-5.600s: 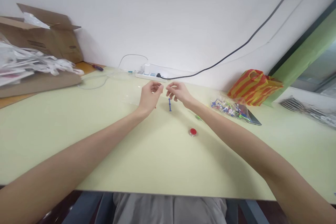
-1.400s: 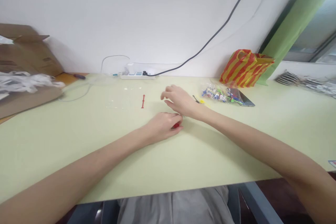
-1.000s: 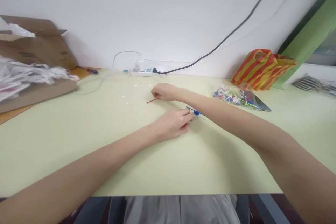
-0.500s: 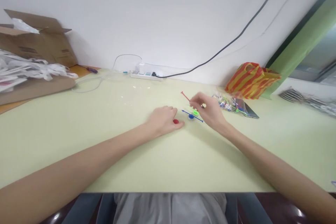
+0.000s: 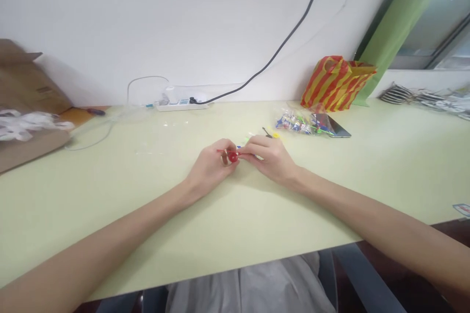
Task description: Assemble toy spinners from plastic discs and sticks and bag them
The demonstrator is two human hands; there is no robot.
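My left hand [image 5: 213, 162] pinches a small round red plastic disc [image 5: 233, 157] between thumb and fingers, just above the table. A thin red plastic arrow [image 5: 222, 150] lies across the disc, its right end in the closed fingertips of my right hand [image 5: 270, 159]. The two hands nearly meet. Behind my right hand, a black arrow piece [image 5: 267, 132] and a yellow disc [image 5: 275, 135] show. Bits of blue and green plastic peek out around the fingers, mostly hidden.
A clear bag of colourful small parts [image 5: 293, 122] lies beside a dark flat device [image 5: 338, 127]. Behind stands a red-and-yellow striped bag [image 5: 334, 83]. A power strip [image 5: 179, 104] with a black cable [image 5: 257, 73] sits by the wall. An open cardboard box [image 5: 33, 83] is at left.
My right hand has brought the red arrow left and down to the red disc. My left hand has raised the disc off the table. The camera view has turned rightward.
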